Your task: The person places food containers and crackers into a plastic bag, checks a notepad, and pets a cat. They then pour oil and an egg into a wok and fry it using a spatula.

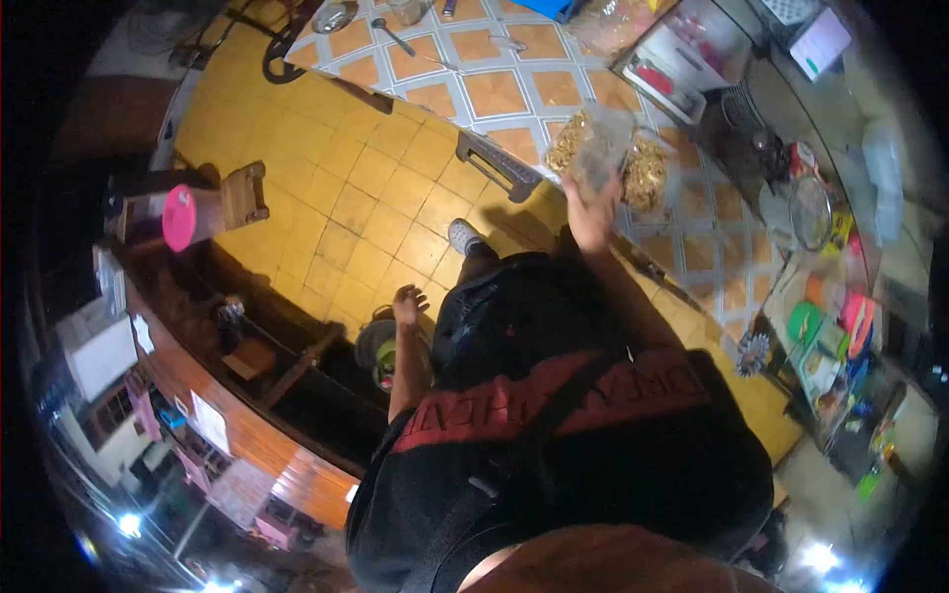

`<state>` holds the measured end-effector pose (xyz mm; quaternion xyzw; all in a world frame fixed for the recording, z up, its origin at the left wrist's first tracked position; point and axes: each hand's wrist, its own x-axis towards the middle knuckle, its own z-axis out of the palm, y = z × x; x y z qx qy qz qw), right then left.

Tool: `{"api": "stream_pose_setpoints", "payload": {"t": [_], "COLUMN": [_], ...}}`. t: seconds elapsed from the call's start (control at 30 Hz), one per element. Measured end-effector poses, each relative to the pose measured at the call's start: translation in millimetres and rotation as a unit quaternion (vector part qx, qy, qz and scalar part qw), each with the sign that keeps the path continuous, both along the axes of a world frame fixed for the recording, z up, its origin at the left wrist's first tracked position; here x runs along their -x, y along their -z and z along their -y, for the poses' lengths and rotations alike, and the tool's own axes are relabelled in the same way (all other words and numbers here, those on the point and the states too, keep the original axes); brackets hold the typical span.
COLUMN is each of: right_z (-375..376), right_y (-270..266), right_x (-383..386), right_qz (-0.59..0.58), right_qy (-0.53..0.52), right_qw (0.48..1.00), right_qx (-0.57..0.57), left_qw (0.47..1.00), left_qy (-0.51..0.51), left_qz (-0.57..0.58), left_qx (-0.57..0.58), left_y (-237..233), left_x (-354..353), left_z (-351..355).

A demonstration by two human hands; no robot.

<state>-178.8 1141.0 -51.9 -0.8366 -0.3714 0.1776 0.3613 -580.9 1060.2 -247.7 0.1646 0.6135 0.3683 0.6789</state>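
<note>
My right hand (pixel 591 212) reaches over the table edge, its fingers closed at the near side of a clear plastic bag (pixel 601 148). Brown, crumbly-looking pieces of food (pixel 646 173) show on both sides of the bag's cloudy middle. Underneath is a table (pixel 494 94) with an orange and white tile-patterned cover. My left hand (pixel 409 304) hangs low over the yellow floor with loosely bent, spread fingers and nothing in it. Close by it stands a dark bucket (pixel 374 341) with something green inside.
A dark plastic stool (pixel 499 166) is tucked by the table edge. Pink-topped seat (pixel 179 217) and wooden stool (pixel 244 196) stand left, near a long wooden counter (pixel 232 415). A round strainer (pixel 811 212) and other kitchen things crowd the right. A spoon (pixel 395 38) lies at the far end.
</note>
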Motion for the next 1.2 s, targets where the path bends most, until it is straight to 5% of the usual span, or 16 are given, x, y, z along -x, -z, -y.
{"api": "stream_pose_setpoints", "payload": {"t": [0.07,0.13,0.27,0.33,0.37,0.53,0.6,0.63,0.67,0.73,0.77,0.87,0.93,1.0,1.1,1.2], "right_z": [-25.5,-46.2,-75.5,-79.1,-80.6,-84.2,-83.4,-82.7,-80.1,-79.6,-80.4,-69.7,-61.5,-59.6,-86.9,-111.9], "right_y": [15.5,25.9,43.6,48.3,64.3,67.0,65.1,66.0,65.4,62.2,67.6,83.8,142.4,69.4,-4.5,3.4], "right_x": [7.8,17.3,16.7,17.8,17.2,16.6,14.7,14.2,15.1,14.6,16.3,18.6,11.3,9.9,-6.7,-21.2], "right_qz": [-0.025,0.008,0.019,-0.019,0.007,-0.006,-0.008,0.004,0.013,0.003,0.02,0.036,0.336,0.302,0.295,0.337], "right_qy": [0.083,0.133,0.196,0.202,0.212,0.218,0.21,0.204,0.202,0.199,0.207,0.215,0.194,0.098,-0.006,-0.015], "right_qw": [0.996,0.984,0.943,0.942,0.933,0.927,0.927,0.93,0.932,0.938,0.935,0.934,0.913,0.946,0.955,0.941], "right_qx": [0.03,0.117,0.268,0.266,0.292,0.304,0.311,0.305,0.3,0.285,0.287,0.283,0.124,0.073,0.009,-0.002], "left_qw": [0.999,0.898,0.87,0.943,0.967,0.949,0.796,0.931,0.86,0.559,0.67,0.707,0.836,0.916,0.945,0.959], "left_qy": [0.024,0.172,0.125,0.175,-0.015,0.132,0.373,0.272,0.349,0.354,0.455,0.499,0.388,0.261,0.182,0.109], "left_qz": [-0.044,-0.332,-0.383,-0.285,-0.202,-0.255,-0.355,-0.237,-0.31,-0.559,-0.477,-0.444,-0.368,-0.3,-0.268,-0.255], "left_qx": [-0.002,-0.231,-0.283,0.009,0.154,0.134,-0.317,-0.047,-0.207,-0.499,-0.342,-0.232,-0.12,-0.056,-0.049,-0.064], "left_y": [23.4,134.8,110.2,80.6,9.2,-12.5,-48.0,1.2,46.5,119.2,49.8,80.7,49.6,19.0,-2.0,-18.9], "left_x": [50.7,131.0,172.8,181.8,134.6,100.3,71.2,88.1,96.5,104.8,80.9,78.4,55.9,34.3,18.7,10.3], "left_z": [12.2,50.1,57.4,50.4,27.6,7.3,-4.4,-7.1,-0.5,7.1,-17.2,-33.8,-54.8,-66.6,-76.9,-80.9]}}
